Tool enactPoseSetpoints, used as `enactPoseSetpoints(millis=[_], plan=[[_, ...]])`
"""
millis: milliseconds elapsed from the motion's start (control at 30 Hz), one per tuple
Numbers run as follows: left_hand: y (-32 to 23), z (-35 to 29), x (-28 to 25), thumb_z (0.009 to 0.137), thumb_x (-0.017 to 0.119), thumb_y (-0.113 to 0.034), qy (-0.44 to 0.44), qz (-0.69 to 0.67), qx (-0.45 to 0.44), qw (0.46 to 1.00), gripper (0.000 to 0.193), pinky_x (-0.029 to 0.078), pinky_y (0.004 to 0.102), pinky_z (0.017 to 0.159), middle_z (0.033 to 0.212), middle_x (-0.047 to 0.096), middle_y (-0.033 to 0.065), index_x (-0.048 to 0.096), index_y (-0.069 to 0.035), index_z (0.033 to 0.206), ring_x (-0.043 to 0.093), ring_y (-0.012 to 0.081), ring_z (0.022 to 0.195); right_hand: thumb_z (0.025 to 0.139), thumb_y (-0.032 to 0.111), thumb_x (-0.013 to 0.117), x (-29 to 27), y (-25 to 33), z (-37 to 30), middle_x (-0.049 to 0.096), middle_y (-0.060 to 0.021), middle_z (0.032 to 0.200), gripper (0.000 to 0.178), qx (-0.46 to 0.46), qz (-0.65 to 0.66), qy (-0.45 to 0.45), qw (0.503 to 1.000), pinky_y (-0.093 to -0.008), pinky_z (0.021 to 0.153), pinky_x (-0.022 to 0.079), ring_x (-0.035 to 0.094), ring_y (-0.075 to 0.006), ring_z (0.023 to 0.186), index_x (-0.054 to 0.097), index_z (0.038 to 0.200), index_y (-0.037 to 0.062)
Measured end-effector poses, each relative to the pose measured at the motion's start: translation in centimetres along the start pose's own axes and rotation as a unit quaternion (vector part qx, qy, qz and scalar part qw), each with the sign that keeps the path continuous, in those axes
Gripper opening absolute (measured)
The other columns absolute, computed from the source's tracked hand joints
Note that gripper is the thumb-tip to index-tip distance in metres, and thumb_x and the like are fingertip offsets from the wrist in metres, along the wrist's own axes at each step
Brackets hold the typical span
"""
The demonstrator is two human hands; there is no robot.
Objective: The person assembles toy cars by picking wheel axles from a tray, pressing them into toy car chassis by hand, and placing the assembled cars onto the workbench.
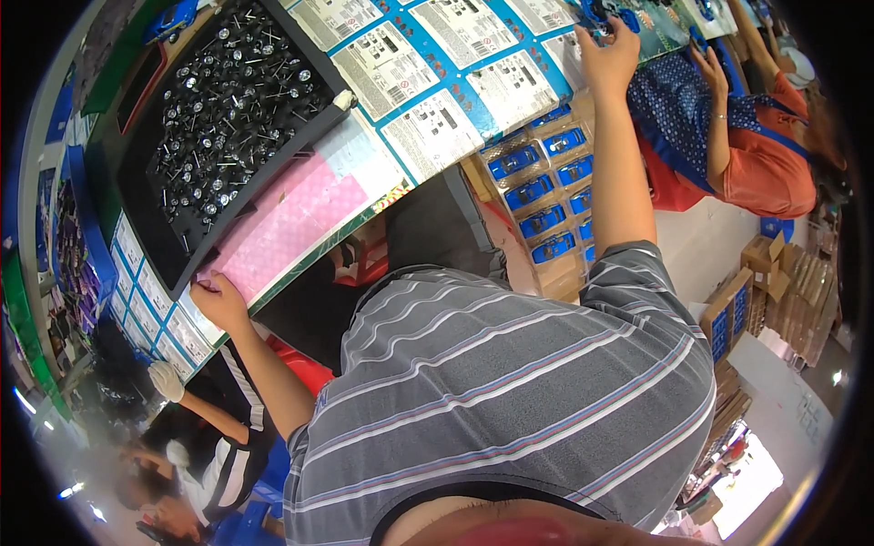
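My left hand [218, 302] is at the near corner of a black tray [258, 173], its fingers curled beside the tray's rim and the edge of a pink bubble-wrap sheet [296, 205]. What those fingers hold, if anything, is hidden. In the tray lies a heap of small wheels on metal axles [218, 109]. My right arm stretches to the far right of the table, where my right hand [612, 62] has thumb and fingers bent around a blue toy car [596, 15], partly cut off by the picture's edge.
Printed card sheets [428, 127] cover the table. Below its edge, blue toy cars [542, 220] sit in a partitioned box. A co-worker in orange [765, 164] works at right; another person's gloved hand [166, 380] is at lower left. Cartons [763, 259] stand at right.
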State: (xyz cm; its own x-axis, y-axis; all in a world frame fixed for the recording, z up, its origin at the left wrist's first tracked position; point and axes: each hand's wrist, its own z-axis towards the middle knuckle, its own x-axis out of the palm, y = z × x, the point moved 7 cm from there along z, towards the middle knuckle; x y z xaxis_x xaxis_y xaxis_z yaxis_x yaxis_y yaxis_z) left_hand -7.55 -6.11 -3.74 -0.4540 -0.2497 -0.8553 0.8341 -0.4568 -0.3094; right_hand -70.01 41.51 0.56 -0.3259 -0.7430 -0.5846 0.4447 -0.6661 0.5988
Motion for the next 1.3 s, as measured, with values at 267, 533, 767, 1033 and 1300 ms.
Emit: enactPoseSetpoints(millis=[267,533,767,1033,1300], plan=[[0.3,-0.2,-0.4,0.087,0.067,-0.027,-0.015,-0.033,-0.006,0.999,0.037,0.044,0.0386,0.065,0.081,0.053,0.0113,0.059,0.007,0.101,0.051,0.0253,0.07,0.071,0.011,0.081,-4.0,-3.0,7.7,0.067,-0.0176,0.094,0.047,-0.149,-0.065,0.063,0.985,-0.0379,0.079,0.054,0.066,-0.0335,0.085,0.065,0.115,0.0029],[-0.3,-0.1,-0.3,0.088,0.066,-0.027,-0.008,-0.02,0.008,1.0,0.043,0.045,0.0403,0.072,0.085,0.054,0.0144,0.06,0.008,0.111,0.052,0.03,0.076,0.075,0.027,0.085,0.0,-9.9,11.2,0.061,-0.0154,0.126,0.063,-0.163,-0.017,0.277,0.947,-0.0411,0.098,0.048,0.061,-0.0312,0.115,0.059,0.127,0.0033],[0.1,0.1,-0.2,0.088,0.066,-0.024,-0.019,-0.021,0.017,0.999,0.043,0.045,0.0393,0.073,0.087,0.055,0.0146,0.059,0.008,0.115,0.053,0.0293,0.08,0.075,0.037,0.086,-0.1,-9.7,9.7,0.066,-0.0172,0.124,0.067,-0.088,-0.082,0.254,0.96,-0.039,0.098,0.048,0.063,-0.0298,0.115,0.061,0.127,0.0037],[-4.6,-6.0,-4.0,0.092,0.064,-0.004,-0.111,-0.331,-0.132,0.928,0.034,0.049,0.0261,0.076,0.096,0.06,0.005,0.055,0.003,0.123,0.057,0.0142,0.083,0.068,0.022,0.09,-1.1,3.8,-2.5,0.069,-0.0118,0.108,0.061,0.001,0.106,0.251,0.962,-0.0321,0.089,0.051,0.064,-0.0179,0.102,0.064,0.117,-0.002],[-24.8,-13.2,1.0,0.094,0.066,-0.009,0.466,-0.695,-0.022,0.547,0.067,0.051,0.0267,0.073,0.113,0.059,0.009,0.028,-0.004,0.148,0.06,0.0134,0.086,0.066,0.009,0.089,1.6,26.4,-23.0,0.06,-0.0069,0.11,0.058,-0.068,0.294,0.579,0.758,-0.0307,0.083,0.054,0.06,-0.0167,0.105,0.06,0.117,0.0042]])
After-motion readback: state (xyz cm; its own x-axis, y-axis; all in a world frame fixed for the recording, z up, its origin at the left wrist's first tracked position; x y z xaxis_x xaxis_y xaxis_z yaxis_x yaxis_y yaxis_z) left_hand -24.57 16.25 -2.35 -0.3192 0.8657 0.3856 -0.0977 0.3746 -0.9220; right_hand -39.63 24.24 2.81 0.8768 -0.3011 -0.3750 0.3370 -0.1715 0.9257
